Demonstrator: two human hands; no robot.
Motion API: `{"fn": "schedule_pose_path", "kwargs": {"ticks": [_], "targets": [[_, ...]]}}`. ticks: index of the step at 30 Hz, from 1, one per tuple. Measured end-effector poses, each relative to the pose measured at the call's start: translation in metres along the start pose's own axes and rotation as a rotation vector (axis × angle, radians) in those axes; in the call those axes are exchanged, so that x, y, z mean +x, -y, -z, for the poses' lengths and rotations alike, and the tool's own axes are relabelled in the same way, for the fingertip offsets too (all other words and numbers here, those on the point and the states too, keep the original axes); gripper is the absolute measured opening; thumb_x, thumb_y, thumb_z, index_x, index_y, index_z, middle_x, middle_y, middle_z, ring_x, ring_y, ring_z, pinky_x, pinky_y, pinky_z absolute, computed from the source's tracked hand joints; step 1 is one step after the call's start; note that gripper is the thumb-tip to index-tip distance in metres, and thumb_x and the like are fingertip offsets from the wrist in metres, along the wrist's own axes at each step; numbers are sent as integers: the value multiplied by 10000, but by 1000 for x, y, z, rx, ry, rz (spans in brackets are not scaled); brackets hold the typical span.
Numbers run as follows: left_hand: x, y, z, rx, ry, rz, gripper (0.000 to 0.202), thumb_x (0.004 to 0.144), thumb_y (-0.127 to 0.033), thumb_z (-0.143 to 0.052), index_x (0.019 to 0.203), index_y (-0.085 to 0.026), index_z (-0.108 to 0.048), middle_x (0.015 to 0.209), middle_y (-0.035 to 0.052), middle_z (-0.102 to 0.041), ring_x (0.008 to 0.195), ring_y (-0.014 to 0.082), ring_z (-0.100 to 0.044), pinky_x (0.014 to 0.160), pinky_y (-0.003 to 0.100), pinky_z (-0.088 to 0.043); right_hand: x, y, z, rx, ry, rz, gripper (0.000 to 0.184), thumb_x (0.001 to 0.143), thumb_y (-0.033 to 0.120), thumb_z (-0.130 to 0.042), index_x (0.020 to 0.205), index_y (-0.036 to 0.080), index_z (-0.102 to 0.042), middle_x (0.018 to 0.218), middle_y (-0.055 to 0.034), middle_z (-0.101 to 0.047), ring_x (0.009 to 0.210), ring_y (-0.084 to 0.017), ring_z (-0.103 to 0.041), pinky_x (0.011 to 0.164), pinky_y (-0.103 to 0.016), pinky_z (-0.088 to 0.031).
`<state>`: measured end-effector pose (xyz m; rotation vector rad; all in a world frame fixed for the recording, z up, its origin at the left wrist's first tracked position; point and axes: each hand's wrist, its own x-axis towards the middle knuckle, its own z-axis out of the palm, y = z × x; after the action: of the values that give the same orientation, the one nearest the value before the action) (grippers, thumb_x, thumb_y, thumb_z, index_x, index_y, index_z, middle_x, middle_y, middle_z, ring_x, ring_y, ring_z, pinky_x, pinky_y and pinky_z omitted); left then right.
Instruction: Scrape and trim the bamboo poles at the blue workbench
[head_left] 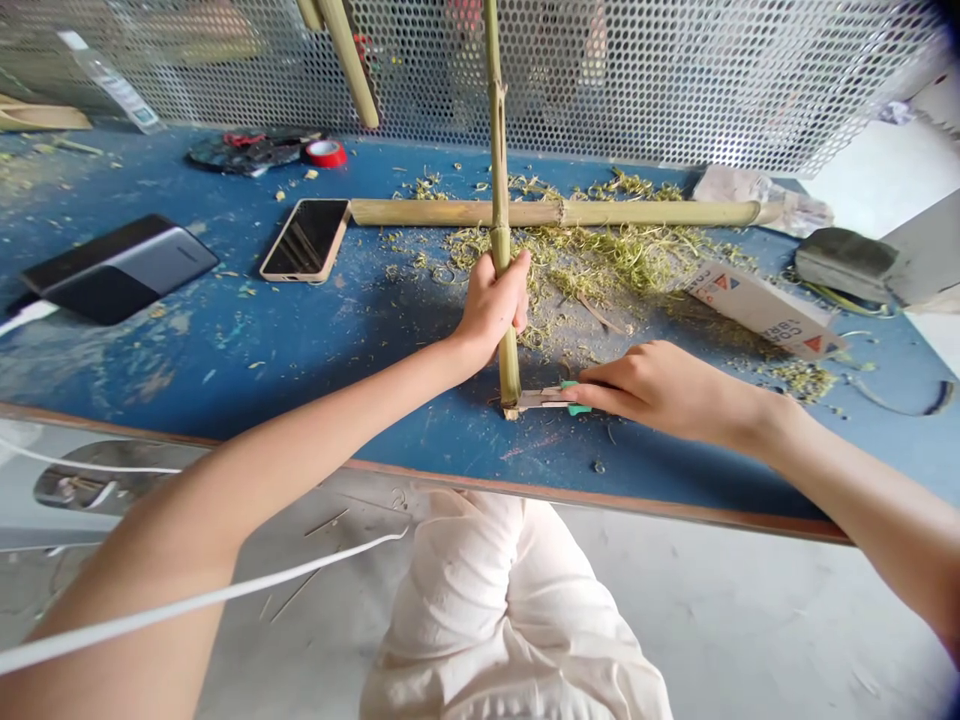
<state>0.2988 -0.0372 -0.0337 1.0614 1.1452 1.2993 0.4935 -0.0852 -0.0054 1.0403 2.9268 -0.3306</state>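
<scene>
My left hand (495,308) is wrapped round a bamboo stick (500,170) that stands roughly upright, its lower end close to the table's front edge. In my right hand (637,385) is a utility knife (551,398) with a green part showing at the fingers. The blade reaches left and touches the stick near its bottom end. Behind the upright stick, a second bamboo pole (645,213) lies across the table. Curly green shavings (637,260) are scattered around that pole.
On the blue table (300,350) lie a phone (309,238), a power bank (120,268), red tape (325,153), a printed box (765,310) and a grey block (847,262). A perforated metal screen (675,80) stands at the back. A white cable (225,598) crosses my left arm.
</scene>
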Motion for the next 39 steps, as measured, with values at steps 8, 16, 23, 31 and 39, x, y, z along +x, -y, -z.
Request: {"fn": "schedule_pose_path", "kwargs": {"ticks": [8,16,23,31,39], "targets": [[0,-1,0,39,-32,37,247,928,-427,-597,855,-249,-442,477,-112,-356,377,63,-358,415,209,-302,-2,5,-6,-149,-46,-34,800,1023,640,-115,790,173,-722,503,-36,-541,455,-118,-410,548,-312,-187],[-1,-1,-1,10,-14,21,237,938,-402,-587,850,-249,-429,474,-116,-350,366,63,-346,406,214,-292,0,0,0,-15,2,9,784,1026,636,-135,767,167,-707,533,-33,-554,459,-99,-379,552,-310,-210],[1,1,0,14,-6,7,227,939,-418,-583,885,-245,-446,477,-117,-355,369,59,-354,406,205,-294,-3,5,-7,-186,-50,-26,819,1019,646,-94,811,171,-728,508,-43,-561,459,-119,-423,553,-310,-173],[0,0,-1,13,-24,30,208,956,-372,-569,861,-245,-435,486,-117,-346,366,58,-338,416,212,-284,-6,11,-10,-247,-41,-83,834,1015,651,-74,794,170,-720,503,-53,-573,456,-133,-455,557,-315,-153],[0,-2,-2,9,-40,50,207,954,-359,-574,862,-246,-427,496,-115,-356,369,56,-335,415,211,-270,-2,11,-7,-217,-32,-71,834,1018,648,-88,810,166,-736,511,-65,-576,490,-144,-483,565,-316,-168]]}}
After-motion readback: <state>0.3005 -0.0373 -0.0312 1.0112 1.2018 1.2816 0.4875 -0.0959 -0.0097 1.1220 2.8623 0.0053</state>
